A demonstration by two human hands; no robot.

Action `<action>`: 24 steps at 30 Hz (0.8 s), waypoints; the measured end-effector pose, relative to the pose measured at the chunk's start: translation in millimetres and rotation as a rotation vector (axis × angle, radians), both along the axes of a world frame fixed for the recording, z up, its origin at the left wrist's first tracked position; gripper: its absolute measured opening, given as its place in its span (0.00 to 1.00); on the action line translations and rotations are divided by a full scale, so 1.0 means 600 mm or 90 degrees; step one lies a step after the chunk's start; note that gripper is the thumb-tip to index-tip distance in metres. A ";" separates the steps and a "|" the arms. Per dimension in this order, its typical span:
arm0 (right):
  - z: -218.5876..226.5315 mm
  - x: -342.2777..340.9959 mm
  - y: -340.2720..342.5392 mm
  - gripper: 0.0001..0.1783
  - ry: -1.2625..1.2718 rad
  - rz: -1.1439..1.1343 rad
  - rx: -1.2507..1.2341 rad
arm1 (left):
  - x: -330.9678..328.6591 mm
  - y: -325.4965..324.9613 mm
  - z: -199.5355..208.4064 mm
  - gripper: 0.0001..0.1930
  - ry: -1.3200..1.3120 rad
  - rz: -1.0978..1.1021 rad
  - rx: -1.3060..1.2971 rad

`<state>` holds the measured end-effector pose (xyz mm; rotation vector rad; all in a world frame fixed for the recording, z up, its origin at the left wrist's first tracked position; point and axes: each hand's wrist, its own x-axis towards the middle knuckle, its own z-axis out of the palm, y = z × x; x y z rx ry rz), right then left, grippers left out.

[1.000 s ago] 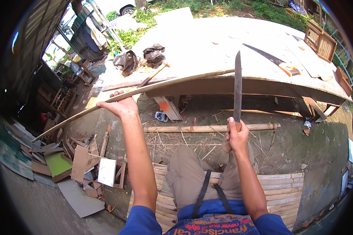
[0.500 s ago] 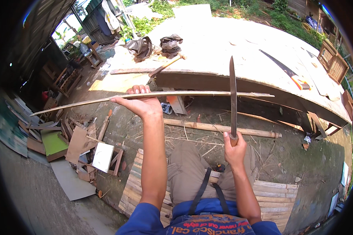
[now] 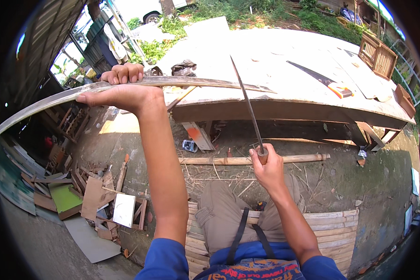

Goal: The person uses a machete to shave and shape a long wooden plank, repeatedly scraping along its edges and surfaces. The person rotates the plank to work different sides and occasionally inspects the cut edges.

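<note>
A long, thin bamboo strip (image 3: pixel 191 81) stretches across the upper left and curves down at its left end. My left hand (image 3: pixel 130 91) grips it from below, fingers curled over the top and thumb along the underside. In front of my knees, my right hand (image 3: pixel 269 170) is closed round the short wooden handle of a machete (image 3: pixel 250 105). The narrow dark blade points up and leans left, and in the picture it crosses the strip near its right end. I cannot tell whether blade and strip touch.
A large white-topped table (image 3: pixel 284 56) stands ahead, with an orange-handled handsaw (image 3: pixel 315 77) and a wooden crate (image 3: pixel 380 56) on it. A bamboo pole (image 3: pixel 238 160) lies on the ground before me. Scrap boards (image 3: pixel 93 198) are heaped at left. Beneath me is a bamboo-slat seat (image 3: pixel 331 228).
My left hand has lifted the bamboo strip up and to the left, nearer the camera. My right hand has shifted a little left, and the machete has gone from upright to leaning left.
</note>
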<state>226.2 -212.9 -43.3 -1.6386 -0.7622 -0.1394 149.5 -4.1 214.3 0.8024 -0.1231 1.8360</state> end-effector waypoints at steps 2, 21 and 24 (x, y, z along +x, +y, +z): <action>0.008 0.002 0.016 0.10 -0.023 0.011 0.041 | 0.014 -0.005 -0.005 0.41 0.029 -0.011 0.031; 0.096 0.028 0.075 0.13 -0.136 0.078 -0.088 | 0.033 -0.024 -0.016 0.40 0.050 0.037 0.018; 0.091 0.038 0.088 0.14 -0.173 0.069 -0.052 | 0.040 -0.037 -0.021 0.40 0.053 0.050 -0.001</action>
